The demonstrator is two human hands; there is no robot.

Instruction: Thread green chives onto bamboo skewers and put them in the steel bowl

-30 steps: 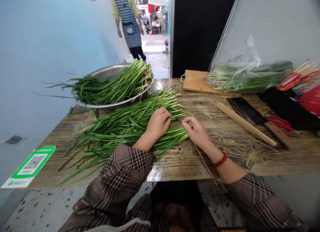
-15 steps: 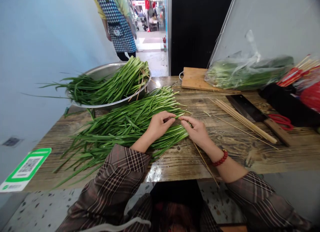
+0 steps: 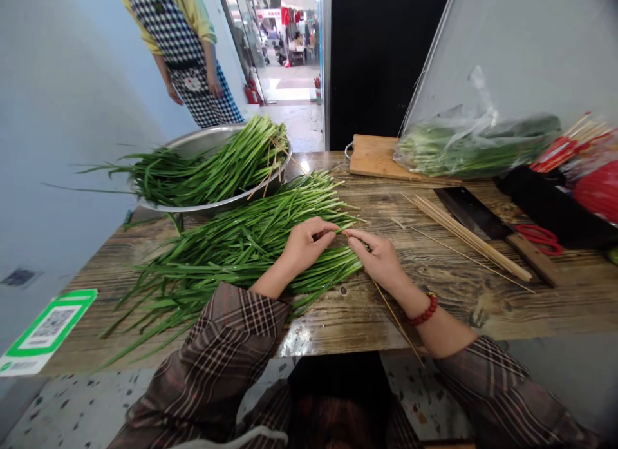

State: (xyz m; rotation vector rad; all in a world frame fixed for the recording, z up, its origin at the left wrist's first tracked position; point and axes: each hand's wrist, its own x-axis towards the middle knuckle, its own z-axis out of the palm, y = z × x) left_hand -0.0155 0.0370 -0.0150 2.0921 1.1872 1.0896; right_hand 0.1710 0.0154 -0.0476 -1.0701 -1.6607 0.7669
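A loose pile of green garlic chives (image 3: pixel 226 243) lies across the wooden table, pale stem ends pointing right. Over those ends, my left hand (image 3: pixel 305 246) pinches a chive stem between thumb and fingers. Close by, my right hand (image 3: pixel 383 262) is closed on a thin bamboo skewer (image 3: pixel 398 323), which slants under the palm toward the table's front edge. The fingertips of both hands nearly meet at the stem. Whether the skewer's tip has entered the stem is too small to tell. Behind the pile, more skewered chives (image 3: pixel 241 156) rest in a metal basin (image 3: pixel 193 140).
Bare skewers (image 3: pixel 470 236) lie right of my hands, beside a cleaver (image 3: pixel 476 214) and red-handled scissors (image 3: pixel 541 238). Farther back are a cutting board (image 3: pixel 374 156) and bagged greens (image 3: pixel 473 146). A person in a checked apron (image 3: pixel 183 49) stands beyond the basin.
The person in the apron has shifted left, showing more of the doorway. My hands keep almost the same pose at the stem ends; the view has tilted slightly.
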